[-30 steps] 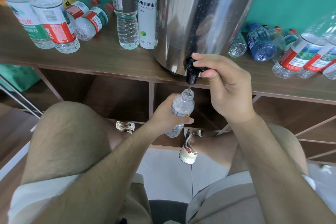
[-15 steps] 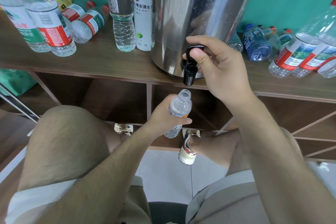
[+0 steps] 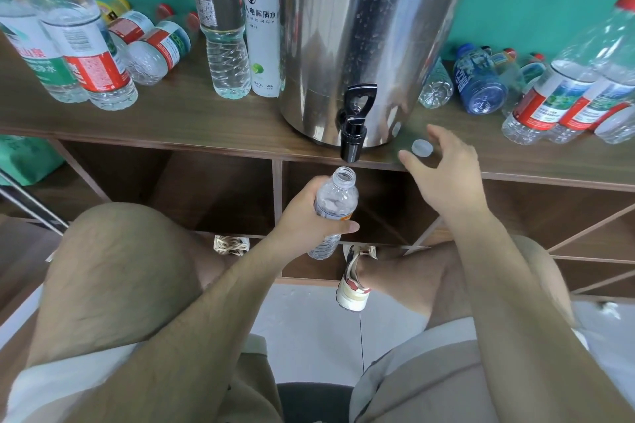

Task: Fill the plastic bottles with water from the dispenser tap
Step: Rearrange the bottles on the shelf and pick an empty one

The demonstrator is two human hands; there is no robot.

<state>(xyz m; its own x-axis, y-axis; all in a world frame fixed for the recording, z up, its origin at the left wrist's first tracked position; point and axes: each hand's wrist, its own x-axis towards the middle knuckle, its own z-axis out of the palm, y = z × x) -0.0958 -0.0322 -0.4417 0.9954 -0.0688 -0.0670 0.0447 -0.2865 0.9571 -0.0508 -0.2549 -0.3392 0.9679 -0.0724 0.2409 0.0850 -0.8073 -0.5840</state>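
My left hand point(image 3: 305, 216) grips a small clear plastic bottle point(image 3: 335, 203), uncapped, its mouth just below the black tap point(image 3: 354, 127) of the steel water dispenser point(image 3: 364, 27). The tap lever stands upright and no water runs. My right hand point(image 3: 443, 172) hovers with fingers spread over the shelf edge, right of the tap, around a white bottle cap point(image 3: 422, 148) lying on the wood. It holds nothing.
The wooden shelf point(image 3: 192, 120) carries upright bottles at left point(image 3: 79, 45) and beside the dispenser point(image 3: 220, 24), plus several bottles lying at right point(image 3: 481, 86). Open cubbies sit below the shelf. My knees and shoes are under the bottle.
My right hand let go of the tap lever and moved right and down toward the white cap. The lever returned upright. The bottle stays under the spout.
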